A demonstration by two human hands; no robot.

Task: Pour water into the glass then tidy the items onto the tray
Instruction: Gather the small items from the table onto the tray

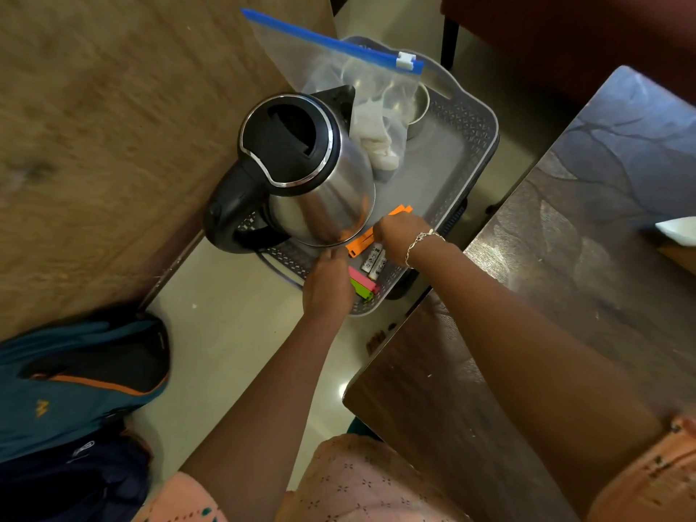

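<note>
Carefully, with right hand (399, 235) curled round the orange clip (359, 246) at mid-frame and left hand (327, 284), grip untellable, beside the kettle (309, 163), lay that clip flat on the tray (478, 145), clear of its base.

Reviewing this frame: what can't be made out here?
All in the head view:
- Contents of the steel cup: veiled by the zip bag.
- Right hand fingers at the orange clip: hidden under the hand's back, so the grip is unclear.
- Left hand fingertips near the kettle: hidden the same way.
- Print on the batteries: too small.
</note>
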